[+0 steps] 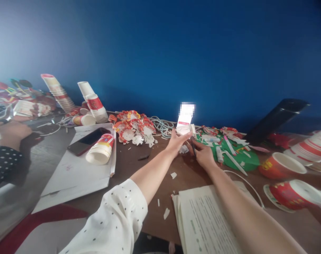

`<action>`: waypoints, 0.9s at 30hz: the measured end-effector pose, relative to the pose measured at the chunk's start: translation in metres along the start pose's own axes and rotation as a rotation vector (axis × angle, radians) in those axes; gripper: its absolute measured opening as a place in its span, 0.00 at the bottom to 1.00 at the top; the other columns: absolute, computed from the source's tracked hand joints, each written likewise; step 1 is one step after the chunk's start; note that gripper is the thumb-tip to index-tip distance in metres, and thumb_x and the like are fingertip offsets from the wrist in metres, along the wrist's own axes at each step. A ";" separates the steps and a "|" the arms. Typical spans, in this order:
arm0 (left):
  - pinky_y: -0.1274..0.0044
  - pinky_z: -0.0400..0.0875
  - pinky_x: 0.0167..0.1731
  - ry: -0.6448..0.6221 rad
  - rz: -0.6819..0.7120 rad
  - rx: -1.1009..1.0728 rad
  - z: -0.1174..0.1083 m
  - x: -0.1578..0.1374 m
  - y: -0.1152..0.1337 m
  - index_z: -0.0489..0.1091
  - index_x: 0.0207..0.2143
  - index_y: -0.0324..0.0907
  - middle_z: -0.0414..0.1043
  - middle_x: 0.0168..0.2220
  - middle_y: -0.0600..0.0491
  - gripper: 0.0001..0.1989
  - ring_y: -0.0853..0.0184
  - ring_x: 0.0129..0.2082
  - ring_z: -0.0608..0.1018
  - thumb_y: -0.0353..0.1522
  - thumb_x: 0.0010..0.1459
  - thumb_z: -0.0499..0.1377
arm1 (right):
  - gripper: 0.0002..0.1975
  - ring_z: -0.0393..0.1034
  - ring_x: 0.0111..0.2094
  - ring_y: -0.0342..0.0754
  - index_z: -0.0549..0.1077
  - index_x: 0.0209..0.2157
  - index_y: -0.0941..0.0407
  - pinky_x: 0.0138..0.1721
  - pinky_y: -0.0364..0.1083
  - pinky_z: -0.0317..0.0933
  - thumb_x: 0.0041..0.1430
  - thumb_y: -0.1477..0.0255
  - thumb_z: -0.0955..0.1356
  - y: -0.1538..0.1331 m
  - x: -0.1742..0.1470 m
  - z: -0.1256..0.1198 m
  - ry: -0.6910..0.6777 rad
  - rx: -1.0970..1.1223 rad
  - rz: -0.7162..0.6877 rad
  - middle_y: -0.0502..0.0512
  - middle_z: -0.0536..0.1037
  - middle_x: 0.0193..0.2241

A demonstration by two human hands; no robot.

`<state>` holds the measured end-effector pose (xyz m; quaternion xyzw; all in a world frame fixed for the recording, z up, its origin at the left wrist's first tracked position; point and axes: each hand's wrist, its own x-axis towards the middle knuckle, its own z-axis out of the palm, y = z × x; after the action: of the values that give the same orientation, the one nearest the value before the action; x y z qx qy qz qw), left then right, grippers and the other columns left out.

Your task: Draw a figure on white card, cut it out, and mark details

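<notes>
Near the middle of the table, my left hand point(177, 141) is closed around a small white piece of paper cup point(183, 129), its thumb pointing right. Close beside it on the right, my right hand point(204, 154) grips a slim dark tool point(193, 147); its kind is hard to tell from here. Directly behind both hands glows a bright upright screen point(185, 114), its upper part blurred out. White scraps point(184, 149) lie just under the fingers. The hands partly hide what is between them.
A heap of cut red-and-white cup pieces point(135, 127) lies left. Stacked paper cups point(95, 106) and a phone point(87, 141) are farther left, near another person's hand point(12, 132). On the right are a green sheet point(245, 160), a black bottle point(278, 118) and bowls point(283, 165). Printed papers point(202, 218) lie in front.
</notes>
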<state>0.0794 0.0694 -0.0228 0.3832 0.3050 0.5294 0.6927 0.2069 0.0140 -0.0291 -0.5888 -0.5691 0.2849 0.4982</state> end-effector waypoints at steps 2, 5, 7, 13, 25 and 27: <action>0.72 0.75 0.43 0.065 -0.003 0.029 0.002 -0.002 -0.001 0.55 0.67 0.46 0.76 0.51 0.44 0.53 0.62 0.41 0.82 0.38 0.42 0.77 | 0.27 0.69 0.28 0.50 0.85 0.42 0.57 0.33 0.49 0.65 0.47 0.53 0.75 0.000 0.001 0.001 0.014 -0.006 -0.015 0.52 0.77 0.23; 0.73 0.75 0.43 0.127 0.008 0.044 0.001 -0.003 -0.001 0.53 0.69 0.45 0.74 0.56 0.41 0.57 0.60 0.45 0.81 0.38 0.39 0.78 | 0.29 0.65 0.25 0.47 0.85 0.41 0.58 0.30 0.48 0.64 0.44 0.50 0.75 0.001 0.001 0.001 0.011 0.012 0.007 0.51 0.76 0.22; 0.74 0.74 0.41 0.107 0.022 0.024 0.000 -0.001 0.000 0.60 0.65 0.44 0.75 0.55 0.42 0.50 0.62 0.43 0.81 0.38 0.41 0.77 | 0.30 0.62 0.23 0.45 0.85 0.42 0.58 0.28 0.48 0.62 0.44 0.50 0.76 0.002 0.001 0.000 -0.003 0.040 0.039 0.50 0.73 0.19; 0.79 0.67 0.32 0.021 -0.008 -0.090 -0.004 0.006 0.007 0.76 0.41 0.40 0.79 0.36 0.51 0.21 0.72 0.30 0.77 0.37 0.45 0.74 | 0.27 0.61 0.22 0.44 0.84 0.42 0.56 0.25 0.45 0.56 0.49 0.50 0.75 0.005 -0.001 -0.005 -0.086 0.169 0.075 0.48 0.70 0.18; 0.74 0.73 0.34 -0.034 -0.092 -0.097 -0.006 0.002 0.018 0.77 0.36 0.35 0.80 0.31 0.49 0.15 0.67 0.28 0.80 0.29 0.44 0.74 | 0.17 0.61 0.25 0.43 0.80 0.32 0.55 0.28 0.45 0.54 0.56 0.55 0.73 0.006 -0.002 -0.011 -0.212 0.208 0.015 0.48 0.70 0.22; 0.73 0.74 0.36 -0.044 -0.087 -0.095 -0.006 0.001 0.019 0.78 0.36 0.35 0.81 0.32 0.48 0.15 0.66 0.29 0.80 0.28 0.44 0.73 | 0.17 0.61 0.24 0.43 0.81 0.33 0.55 0.28 0.45 0.54 0.56 0.55 0.73 0.004 -0.002 -0.013 -0.214 0.183 0.012 0.48 0.70 0.21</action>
<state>0.0649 0.0742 -0.0095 0.3478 0.2808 0.5041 0.7389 0.2196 0.0090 -0.0293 -0.5104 -0.5872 0.3997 0.4847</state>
